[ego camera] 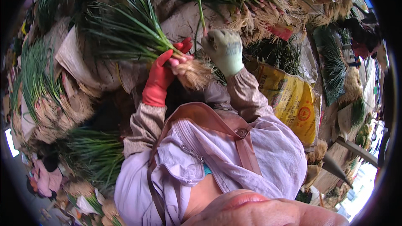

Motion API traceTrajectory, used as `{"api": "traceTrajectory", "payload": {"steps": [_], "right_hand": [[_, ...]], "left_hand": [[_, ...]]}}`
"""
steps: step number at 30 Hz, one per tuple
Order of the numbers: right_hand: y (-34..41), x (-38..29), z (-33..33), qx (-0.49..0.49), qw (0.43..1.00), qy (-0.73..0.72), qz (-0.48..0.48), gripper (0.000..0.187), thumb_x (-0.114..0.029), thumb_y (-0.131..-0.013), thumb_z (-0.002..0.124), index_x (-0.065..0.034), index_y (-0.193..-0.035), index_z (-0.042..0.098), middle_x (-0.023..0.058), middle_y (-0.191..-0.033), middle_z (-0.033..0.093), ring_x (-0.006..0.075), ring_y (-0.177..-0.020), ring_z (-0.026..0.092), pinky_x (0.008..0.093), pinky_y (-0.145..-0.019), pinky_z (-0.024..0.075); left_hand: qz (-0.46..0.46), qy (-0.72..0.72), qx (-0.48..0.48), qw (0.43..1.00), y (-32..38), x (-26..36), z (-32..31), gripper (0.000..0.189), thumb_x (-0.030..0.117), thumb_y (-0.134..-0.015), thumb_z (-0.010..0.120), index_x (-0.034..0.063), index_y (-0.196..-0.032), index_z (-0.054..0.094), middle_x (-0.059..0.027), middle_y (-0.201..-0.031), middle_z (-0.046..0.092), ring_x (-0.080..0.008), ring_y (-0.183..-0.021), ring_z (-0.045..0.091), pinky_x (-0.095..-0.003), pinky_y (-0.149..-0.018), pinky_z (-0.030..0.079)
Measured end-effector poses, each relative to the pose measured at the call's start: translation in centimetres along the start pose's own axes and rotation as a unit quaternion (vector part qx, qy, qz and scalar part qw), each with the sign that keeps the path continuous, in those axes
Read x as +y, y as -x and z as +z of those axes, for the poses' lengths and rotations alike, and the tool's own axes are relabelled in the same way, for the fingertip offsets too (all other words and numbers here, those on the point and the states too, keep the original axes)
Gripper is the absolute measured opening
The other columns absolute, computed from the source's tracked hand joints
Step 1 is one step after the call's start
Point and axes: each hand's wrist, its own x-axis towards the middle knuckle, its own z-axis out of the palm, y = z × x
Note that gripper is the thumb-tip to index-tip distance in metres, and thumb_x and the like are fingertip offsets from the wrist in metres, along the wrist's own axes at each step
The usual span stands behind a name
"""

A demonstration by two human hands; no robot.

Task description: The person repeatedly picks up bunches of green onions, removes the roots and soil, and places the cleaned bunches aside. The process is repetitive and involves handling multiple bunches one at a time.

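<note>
My left hand (163,72), in a red glove, grips a bunch of spring onions (160,39) near their pink bulbs. Their green leaves fan out to the upper left, and the pale stringy roots (193,73) hang towards the lower right. Close beside it, my right hand (224,50) wears a pale green knit glove and is closed around the base of a single spring onion (201,11). That stalk stands up above the fist; its bulb and roots are hidden by the glove.
More spring onions lie heaped at the top right (267,4) and at the left (47,97). A yellow printed sack (287,97) is by my right arm. Pale sacking (84,62) spreads beyond my left hand. A person in pink (47,177) is at the lower left.
</note>
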Motion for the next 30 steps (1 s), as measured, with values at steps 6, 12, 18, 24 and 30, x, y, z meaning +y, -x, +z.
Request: {"api": "traceTrajectory", "payload": {"steps": [6, 12, 18, 24, 30], "right_hand": [[2.6, -1.9, -1.3, -0.148, 0.973, -0.141, -0.111, 0.026, -0.013, -0.072, 0.074, -0.0076, -0.096, 0.066, 0.0096, -0.088, 0.066, 0.0281, -0.077, 0.063, 0.0397, -0.072, 0.0492], [0.7, -1.9, 3.4, -0.166, 0.784, -0.555, 0.221, 0.018, -0.015, -0.085, 0.068, -0.0045, -0.1, 0.067, 0.0126, -0.092, 0.067, 0.0277, -0.072, 0.063, 0.0338, -0.068, 0.0512], [1.8, -0.8, 6.2, -0.154, 0.841, -0.457, 0.246, 0.015, -0.016, -0.091, 0.061, -0.0022, -0.095, 0.063, 0.0056, -0.076, 0.063, 0.015, -0.068, 0.059, 0.0305, -0.063, 0.0483], [-0.1, 6.4, 1.7, -0.138, 0.979, 0.037, 0.143, 0.022, -0.031, -0.084, 0.069, -0.0134, -0.097, 0.069, 0.0075, -0.082, 0.068, 0.0228, -0.07, 0.065, 0.0361, -0.064, 0.053], [-6.7, 11.1, 0.8, -0.12, 0.97, 0.192, 0.087, 0.04, -0.046, -0.081, 0.067, -0.0116, -0.102, 0.067, 0.014, -0.086, 0.066, 0.0307, -0.081, 0.066, 0.0422, -0.072, 0.0501]], "left_hand": [[-0.083, 0.03, 0.039, 0.995, 1.0, -1.0, -1.2, 0.035, 0.025, -0.091, 0.056, -0.0006, -0.116, 0.057, -0.0209, -0.119, 0.059, -0.0363, -0.118, 0.053, -0.0459, -0.1, 0.042], [-0.068, -0.038, 0.081, 0.994, 2.6, -0.4, -0.7, 0.033, 0.025, -0.091, 0.055, -0.0028, -0.108, 0.06, -0.0186, -0.083, 0.066, -0.0358, -0.085, 0.065, -0.0443, -0.084, 0.051], [-0.001, 0.079, 0.039, 0.996, 2.2, -1.6, -0.6, 0.029, 0.027, -0.091, 0.055, 0.0037, -0.109, 0.058, -0.016, -0.101, 0.064, -0.0307, -0.098, 0.062, -0.0489, -0.099, 0.043], [0.049, 0.069, 0.052, 0.995, 2.2, -2.2, 0.0, 0.053, 0.031, -0.093, 0.051, 0.0148, -0.143, 0.04, -0.0134, -0.137, 0.051, -0.0213, -0.105, 0.059, -0.0446, -0.108, 0.035], [0.007, 0.066, -0.012, 0.998, 1.8, -0.9, 0.5, 0.064, 0.029, -0.09, 0.056, 0.0074, -0.145, 0.033, -0.0102, -0.12, 0.059, -0.0192, -0.1, 0.058, -0.0416, -0.103, 0.039]]}}
